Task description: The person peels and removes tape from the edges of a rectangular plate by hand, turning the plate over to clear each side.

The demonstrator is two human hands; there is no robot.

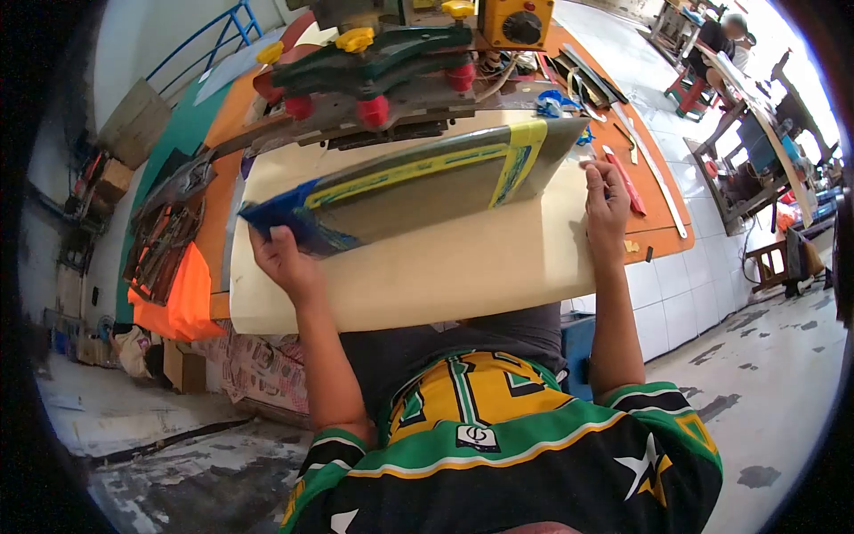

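Observation:
My left hand (286,265) grips the blue-taped left end of a flat, grey-brown panel (445,191). Strips of yellow tape run along the panel and across it near its right end. It is tilted up over a large cream sheet (427,285) that covers the near part of the table. Just beyond the panel's right end is my right hand (607,200), its fingers curled and pinched together. What they hold, if anything, is too small to name.
A machine with a dark green frame and red knobs (372,111) stands behind the panel, with a yellow control box (516,24). At right lie a red cutter-like tool (624,181) and a long metal ruler (654,169). Metal pieces (169,218) lie left. Another person (719,40) sits far right.

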